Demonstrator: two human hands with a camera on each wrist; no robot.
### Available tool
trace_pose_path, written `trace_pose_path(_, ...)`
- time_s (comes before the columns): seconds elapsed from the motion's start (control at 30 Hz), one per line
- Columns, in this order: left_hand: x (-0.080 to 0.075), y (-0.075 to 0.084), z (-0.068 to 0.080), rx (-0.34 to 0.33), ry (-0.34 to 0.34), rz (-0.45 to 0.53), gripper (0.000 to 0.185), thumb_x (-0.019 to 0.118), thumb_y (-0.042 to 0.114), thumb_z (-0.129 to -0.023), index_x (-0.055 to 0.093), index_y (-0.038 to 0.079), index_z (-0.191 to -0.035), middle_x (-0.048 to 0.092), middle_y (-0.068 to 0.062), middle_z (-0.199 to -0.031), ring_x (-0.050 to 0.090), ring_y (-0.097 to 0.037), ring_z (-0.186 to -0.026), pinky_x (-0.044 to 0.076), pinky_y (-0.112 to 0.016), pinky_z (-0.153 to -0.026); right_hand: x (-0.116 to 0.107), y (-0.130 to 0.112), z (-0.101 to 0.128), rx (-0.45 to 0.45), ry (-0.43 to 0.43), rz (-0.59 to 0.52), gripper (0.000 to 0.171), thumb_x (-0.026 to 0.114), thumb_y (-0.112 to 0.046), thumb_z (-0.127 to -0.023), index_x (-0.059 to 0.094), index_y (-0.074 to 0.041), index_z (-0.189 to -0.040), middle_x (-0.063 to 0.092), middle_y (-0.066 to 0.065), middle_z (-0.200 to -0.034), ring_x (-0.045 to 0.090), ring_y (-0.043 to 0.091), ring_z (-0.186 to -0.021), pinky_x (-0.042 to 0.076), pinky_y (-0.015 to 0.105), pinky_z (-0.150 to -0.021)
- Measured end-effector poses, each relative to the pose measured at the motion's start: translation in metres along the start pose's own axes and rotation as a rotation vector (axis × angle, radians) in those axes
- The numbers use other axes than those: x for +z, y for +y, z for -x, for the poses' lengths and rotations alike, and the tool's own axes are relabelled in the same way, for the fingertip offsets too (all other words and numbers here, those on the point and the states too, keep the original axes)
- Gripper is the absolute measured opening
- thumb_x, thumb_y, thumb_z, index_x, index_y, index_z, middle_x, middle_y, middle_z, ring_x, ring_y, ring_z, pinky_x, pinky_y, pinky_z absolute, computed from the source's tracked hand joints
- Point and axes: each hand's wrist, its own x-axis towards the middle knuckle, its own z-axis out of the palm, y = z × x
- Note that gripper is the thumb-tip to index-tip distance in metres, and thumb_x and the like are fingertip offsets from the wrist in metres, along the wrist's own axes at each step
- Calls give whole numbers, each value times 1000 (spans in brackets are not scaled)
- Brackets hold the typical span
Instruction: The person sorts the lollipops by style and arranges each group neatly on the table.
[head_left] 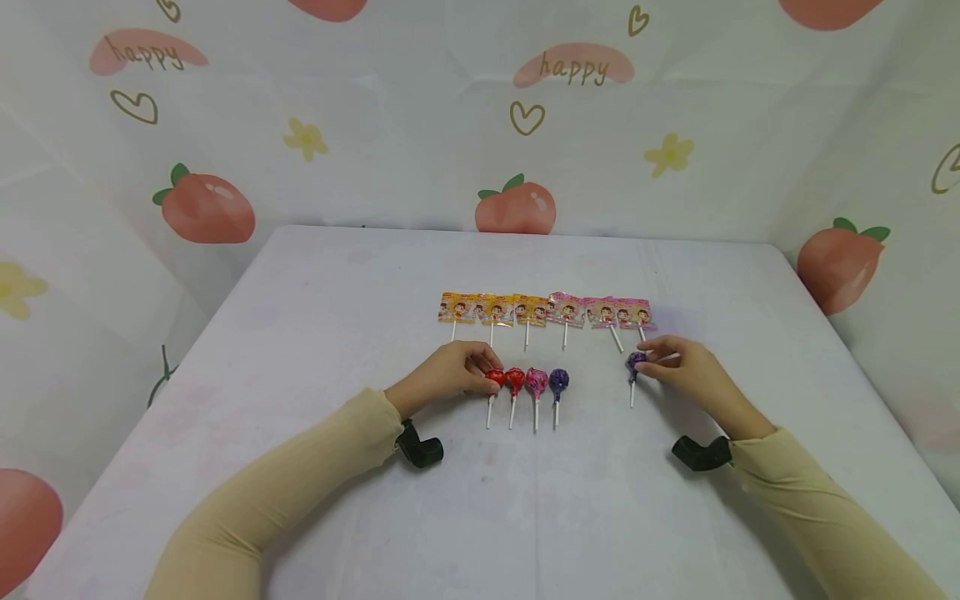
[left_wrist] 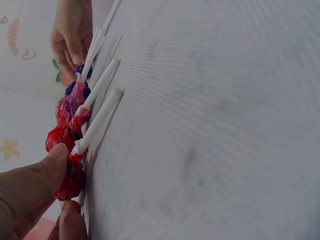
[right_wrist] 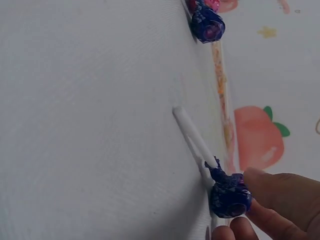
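Observation:
A short row of round wrapped lollipops lies on the white table (head_left: 525,517): a red one (head_left: 494,379), a second red one (head_left: 514,379), a pink one (head_left: 536,381) and a purple one (head_left: 558,380). My left hand (head_left: 450,371) pinches the leftmost red lollipop (left_wrist: 67,165) between thumb and finger. Off to the right, my right hand (head_left: 686,367) pinches a separate purple lollipop (head_left: 636,362) by its head (right_wrist: 229,194), its stick (right_wrist: 192,137) flat on the table. Behind them lies a row of several flat packaged lollipops (head_left: 543,310).
A white cloth printed with peaches, hearts and "happy" (head_left: 573,67) hangs behind and at both sides. The table's far edge (head_left: 525,233) meets it. Black wrist mounts (head_left: 420,450) (head_left: 701,454) sit by both beige sleeves.

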Motion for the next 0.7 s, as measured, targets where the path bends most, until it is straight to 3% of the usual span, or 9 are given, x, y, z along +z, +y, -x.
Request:
trace_pose_path(0.3, 0, -1, -1, 3, 4, 2, 24, 80, 18, -73, 66, 16, -93, 62, 1, -88, 57, -13, -72, 45, -25, -62, 5, -1, -2, -16, 12, 26, 37, 69, -26, -84, 62, -1, -110, 63, 11, -93, 63, 32, -92, 43, 33, -72)
trace_pose_path(0.7, 1, -2, -2, -1, 6, -12, 25, 80, 18, -73, 66, 16, -93, 62, 1, -88, 56, -13, -71, 45, -25, -62, 5, -1, -2, 9, -3, 29, 34, 68, -24, -85, 60, -1, -109, 61, 14, -97, 62, 32, -93, 45, 32, -70)
